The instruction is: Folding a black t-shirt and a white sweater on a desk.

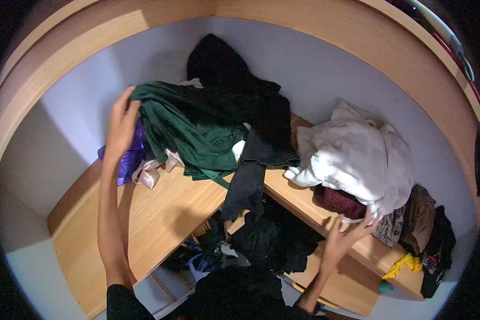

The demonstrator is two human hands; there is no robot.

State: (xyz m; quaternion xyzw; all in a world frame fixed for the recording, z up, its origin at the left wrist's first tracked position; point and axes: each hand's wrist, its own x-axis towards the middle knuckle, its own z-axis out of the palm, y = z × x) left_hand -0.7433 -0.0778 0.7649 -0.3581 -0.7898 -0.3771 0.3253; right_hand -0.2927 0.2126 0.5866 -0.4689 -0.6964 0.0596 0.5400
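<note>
The fingertips of my left hand (122,122) pinch the upper left corner of a dark green garment (184,124). That garment lies across a black hooded garment (232,80), whose grey-black sleeve (246,192) hangs over the shelf edge. Under the left hand are a shiny purple cloth (130,156) and a pale pink satin cloth (148,172). My right hand (346,240) has its thumb and fingers spread at the lower edge of a heaped light grey, plush-looking cloth (356,148). A fuzzy maroon cloth (338,202) sticks out beneath that heap, just above the thumb.
A wooden corner shelf (152,224) spans both walls, with another wooden ledge (296,20) above. Farther right lie a brown cloth (420,216), a yellow cloth (404,265) and a black cloth (440,248). Dark clothes (272,240) fill the space below the corner.
</note>
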